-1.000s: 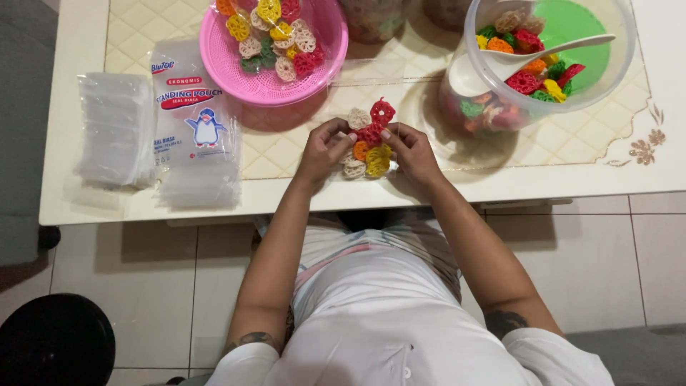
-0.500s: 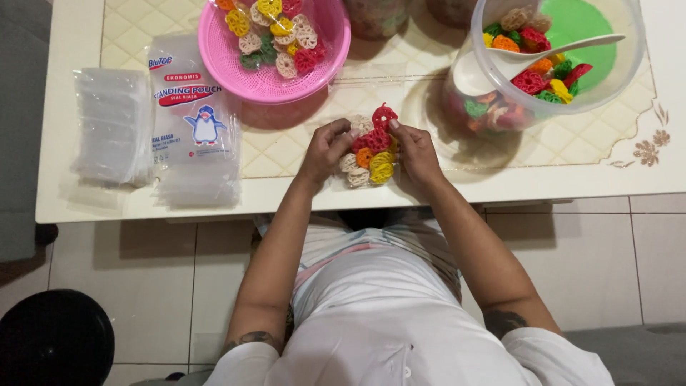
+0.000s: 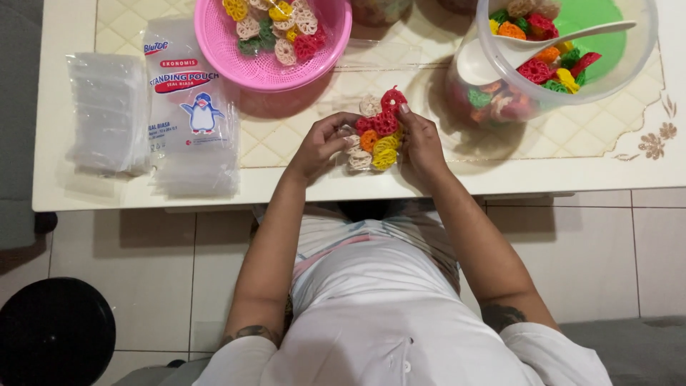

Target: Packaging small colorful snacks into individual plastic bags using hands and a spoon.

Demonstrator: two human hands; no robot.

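Head view. The left hand [image 3: 319, 146] and the right hand [image 3: 420, 141] are both closed on a small clear plastic pouch filled with red, orange, yellow and cream flower-shaped crackers [image 3: 376, 136], held just above the near edge of the white bench [image 3: 543, 175]. Beyond it stand a pink plastic basket of crackers [image 3: 246, 57] and a clear round tub [image 3: 639, 61] with a white scoop [image 3: 493, 57]. Stacks of empty clear pouches [image 3: 189, 121] lie at left.

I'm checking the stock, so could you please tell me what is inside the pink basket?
The pink basket holds flower-shaped crackers in yellow, red, green and cream. Its far part is cut off by the picture's top edge, so anything there cannot be seen.
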